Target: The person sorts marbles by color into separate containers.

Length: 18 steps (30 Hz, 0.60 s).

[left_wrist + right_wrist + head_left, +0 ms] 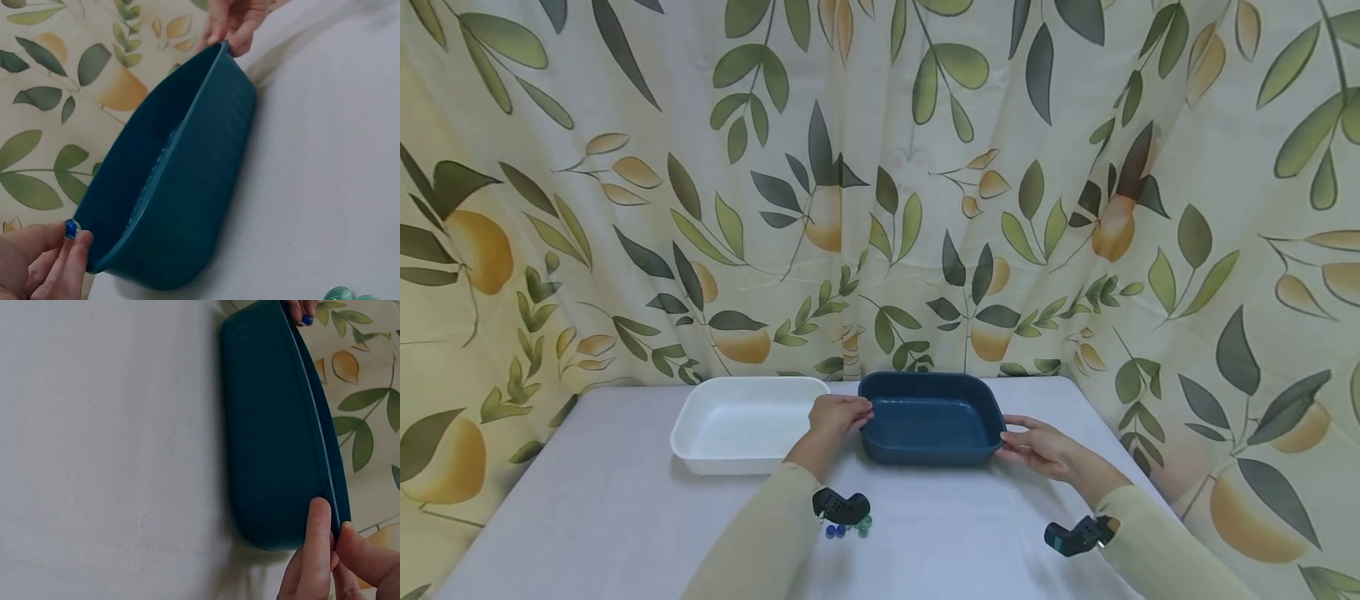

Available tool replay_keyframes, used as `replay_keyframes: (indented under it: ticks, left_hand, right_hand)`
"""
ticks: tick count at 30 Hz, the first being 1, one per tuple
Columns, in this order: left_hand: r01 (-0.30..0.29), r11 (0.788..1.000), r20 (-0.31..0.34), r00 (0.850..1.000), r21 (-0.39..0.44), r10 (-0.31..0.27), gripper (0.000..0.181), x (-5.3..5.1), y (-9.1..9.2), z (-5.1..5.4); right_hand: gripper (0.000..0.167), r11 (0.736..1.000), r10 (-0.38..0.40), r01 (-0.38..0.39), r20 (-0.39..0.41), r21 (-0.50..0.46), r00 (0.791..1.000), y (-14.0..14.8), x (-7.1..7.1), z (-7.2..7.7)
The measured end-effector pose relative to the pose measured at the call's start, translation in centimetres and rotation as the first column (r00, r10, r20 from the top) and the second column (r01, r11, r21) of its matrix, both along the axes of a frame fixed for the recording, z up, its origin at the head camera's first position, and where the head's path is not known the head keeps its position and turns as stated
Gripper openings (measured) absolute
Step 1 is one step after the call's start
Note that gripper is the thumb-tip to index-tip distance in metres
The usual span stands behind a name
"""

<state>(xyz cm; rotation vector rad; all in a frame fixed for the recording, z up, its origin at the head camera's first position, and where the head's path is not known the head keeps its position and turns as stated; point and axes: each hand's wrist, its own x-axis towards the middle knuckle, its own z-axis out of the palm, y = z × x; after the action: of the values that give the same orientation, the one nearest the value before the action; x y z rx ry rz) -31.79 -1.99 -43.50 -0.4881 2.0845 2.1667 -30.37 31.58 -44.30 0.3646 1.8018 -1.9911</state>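
My left hand (837,417) pinches a blue glass marble (71,229) between thumb and fingers, at the left end of a dark blue rectangular basin (928,456). In the left wrist view those fingers lie at the basin's rim; whether they press it I cannot tell. At the opposite end, my right hand (1037,446) grips the rim, thumb on the inner side and a finger along the outer wall (269,437). The basin's floor shows no objects in the head view. Several blue and green marbles (864,526) lie on the table nearer to me, partly behind the left wrist strap.
Left of the blue basin stands a white basin (722,467), partly covered by my left hand. Both stand near the back edge of the table with its white cloth (940,542). A curtain with a fruit and leaf print (880,208) hangs behind the table.
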Motion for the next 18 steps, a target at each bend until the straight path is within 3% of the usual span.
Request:
replay_keyframes:
  ticks: [5, 12, 18]
  left_hand:
    - [-0.028, 0.999, 0.01, 1.0, -0.038, 0.028, 0.018, -0.28, 0.43, 0.04]
    - [-0.025, 0.999, 0.027, 0.999, -0.037, 0.026, 0.018, -0.75, 0.27, -0.4]
    - [-0.008, 1.0, 0.031, 1.0, -0.004, 0.008, 0.019, -0.21, 0.1, -0.23]
  right_hand:
    - [0.067, 1.0, 0.003, -0.003, 0.005, -0.002, 1.0, 0.11, -0.01, 0.2]
    - [0.065, 1.0, -0.013, 0.013, 0.008, 0.022, 1.0, -0.04, -0.21, 0.36]
    - [0.064, 1.0, -0.017, 0.016, 0.013, 0.022, 1.0, -0.04, -0.09, 0.2]
